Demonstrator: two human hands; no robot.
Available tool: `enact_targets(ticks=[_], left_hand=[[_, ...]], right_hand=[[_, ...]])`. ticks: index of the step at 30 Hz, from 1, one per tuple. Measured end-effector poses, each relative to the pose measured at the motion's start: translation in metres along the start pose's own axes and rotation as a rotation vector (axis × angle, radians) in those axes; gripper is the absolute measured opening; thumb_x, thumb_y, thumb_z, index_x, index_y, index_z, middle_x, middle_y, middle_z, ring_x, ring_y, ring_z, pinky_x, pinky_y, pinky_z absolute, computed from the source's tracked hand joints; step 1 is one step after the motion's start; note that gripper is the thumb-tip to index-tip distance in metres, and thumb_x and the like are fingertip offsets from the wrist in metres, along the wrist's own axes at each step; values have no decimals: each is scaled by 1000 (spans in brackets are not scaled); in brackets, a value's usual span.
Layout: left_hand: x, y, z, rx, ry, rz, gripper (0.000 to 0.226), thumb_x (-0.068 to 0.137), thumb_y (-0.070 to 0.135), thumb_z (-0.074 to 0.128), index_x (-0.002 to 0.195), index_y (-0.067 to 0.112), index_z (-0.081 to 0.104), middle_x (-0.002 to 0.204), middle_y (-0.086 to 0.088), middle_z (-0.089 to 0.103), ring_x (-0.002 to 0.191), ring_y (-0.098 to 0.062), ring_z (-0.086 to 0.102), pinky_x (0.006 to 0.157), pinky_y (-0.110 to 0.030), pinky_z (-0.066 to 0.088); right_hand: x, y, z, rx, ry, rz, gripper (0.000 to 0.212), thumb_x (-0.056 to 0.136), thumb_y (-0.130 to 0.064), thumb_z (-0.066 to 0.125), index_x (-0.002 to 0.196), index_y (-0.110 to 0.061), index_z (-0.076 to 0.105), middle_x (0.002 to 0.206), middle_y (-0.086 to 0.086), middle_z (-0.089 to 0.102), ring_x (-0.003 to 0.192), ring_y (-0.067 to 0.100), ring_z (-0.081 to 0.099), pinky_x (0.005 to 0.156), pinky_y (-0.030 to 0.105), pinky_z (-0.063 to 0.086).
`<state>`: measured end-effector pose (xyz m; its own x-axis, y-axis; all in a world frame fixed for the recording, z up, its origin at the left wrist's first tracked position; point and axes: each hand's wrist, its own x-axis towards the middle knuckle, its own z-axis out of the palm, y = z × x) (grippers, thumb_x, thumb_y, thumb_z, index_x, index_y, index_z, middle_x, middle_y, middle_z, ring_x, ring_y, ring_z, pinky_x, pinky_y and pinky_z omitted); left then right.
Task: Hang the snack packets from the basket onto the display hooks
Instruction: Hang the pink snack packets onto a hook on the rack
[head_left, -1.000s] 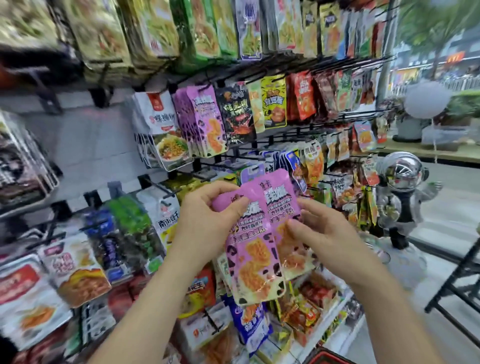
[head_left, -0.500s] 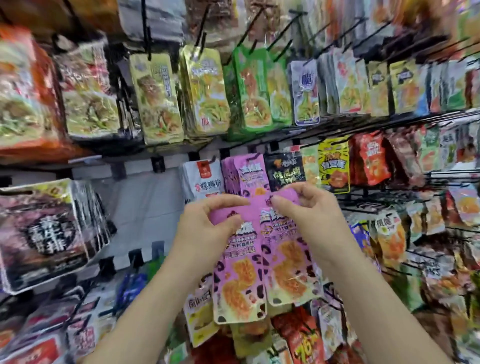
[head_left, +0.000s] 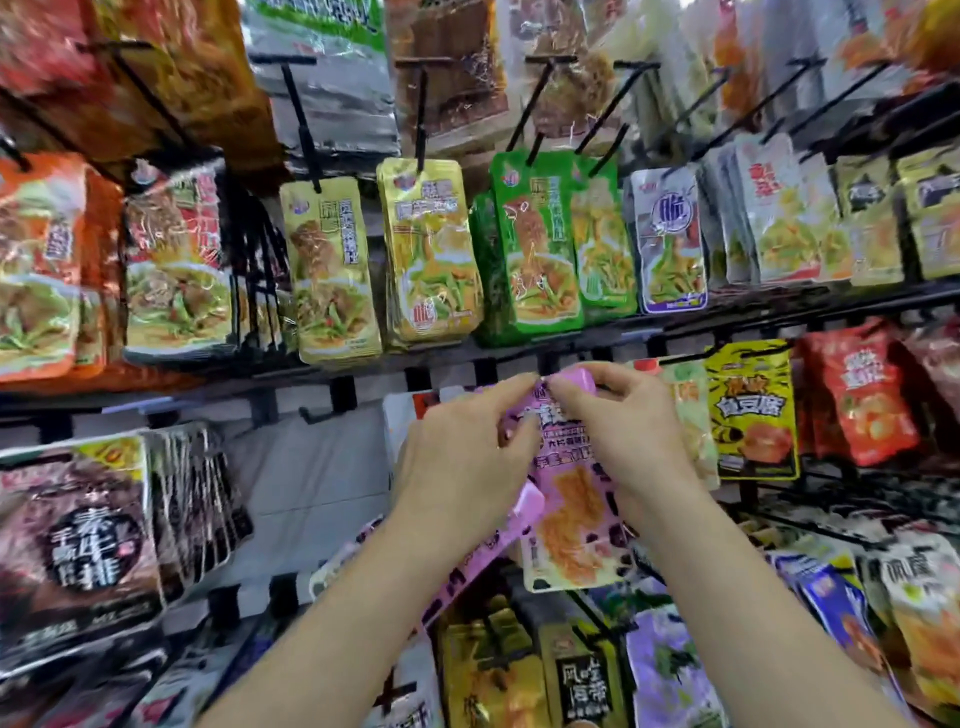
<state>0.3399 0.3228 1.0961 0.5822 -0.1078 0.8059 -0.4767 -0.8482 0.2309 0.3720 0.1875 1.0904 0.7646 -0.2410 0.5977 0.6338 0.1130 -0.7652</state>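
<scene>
Head view: the left hand (head_left: 462, 457) and right hand (head_left: 623, 431) both pinch the top edge of a pink snack packet (head_left: 571, 514), held just under the black rail (head_left: 218, 387), right of centre. I judge it not yet hung. A 2nd pink packet (head_left: 480, 566) slants beneath the left hand. Fingers hide the hook, and the basket is out of frame.

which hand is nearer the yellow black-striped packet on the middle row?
Right. The right hand is just left of the yellow packet; the left hand is further left, across the pink packet both hands pinch.
</scene>
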Motion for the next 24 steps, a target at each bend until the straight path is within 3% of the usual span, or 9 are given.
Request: enact_targets(ticks=[4,8,10,12,15,17,19,21,24], left_hand=[[3,-7,12,-74,-30,-48,39,92,43,53,131,50,51,72,10,65,60,-4,55,68,-31,49],[5,-16,24,-100,1,-85,43,89,42,56,130,54,49,68,7,62,68,-9,57,73,-39,52],[7,-19,28,-68,0,-83,47,88,43,56,133,53,45,90,10,69,79,-13,61,80,-39,52],[6,-22,31,-14,-29,-78,56,89,45,57,141,49,36,124,11,62,100,-15,60,89,-39,50],[1,-27,36,84,-88,-111,83,84,57,59,148,45,8,139,4,48,118,-22,52,94,-40,47],[-5,-29,39,127,-125,-143,99,80,63,61,148,41,-8,133,2,52,112,-25,56,88,-39,49],[-9,-30,43,175,-162,-166,103,78,66,59,146,39,-13,110,3,63,93,-23,62,78,-39,54],[-8,-32,48,220,-176,-173,101,77,67,57,148,36,-8,94,3,65,81,-24,63,71,-41,56],[-3,-32,54,226,-157,-203,95,75,68,54,147,33,4,92,1,67,80,-28,64,70,-43,55]], right_hand=[[11,11,0,-119,-18,13,5,86,-14,70,83,-17,73,73,-2,72,70,10,66,65,26,54],[14,18,-1,-481,55,-238,9,85,-30,69,80,-23,71,66,-9,69,68,10,65,68,37,55],[10,20,-2,-672,80,-353,13,88,-37,65,88,-24,68,71,-9,68,72,15,64,66,37,52],[5,23,-4,-806,75,-415,21,90,-39,61,100,-21,65,83,-4,69,80,20,64,69,36,51],[0,24,-11,-929,3,-433,32,94,-42,56,115,-17,57,97,1,68,90,25,62,71,37,49],[-2,23,-15,-988,-53,-392,40,95,-45,52,123,-17,51,100,3,67,93,27,63,71,37,49],[-1,23,-18,-1065,-110,-349,39,95,-47,50,121,-19,47,98,2,67,92,29,64,68,37,49],[0,25,-18,-1122,-178,-320,31,96,-45,48,113,-19,48,93,3,66,88,32,64,66,38,49],[2,29,-18,-1131,-293,-234,26,97,-40,47,110,-18,49,98,6,65,91,32,62,73,40,50]])
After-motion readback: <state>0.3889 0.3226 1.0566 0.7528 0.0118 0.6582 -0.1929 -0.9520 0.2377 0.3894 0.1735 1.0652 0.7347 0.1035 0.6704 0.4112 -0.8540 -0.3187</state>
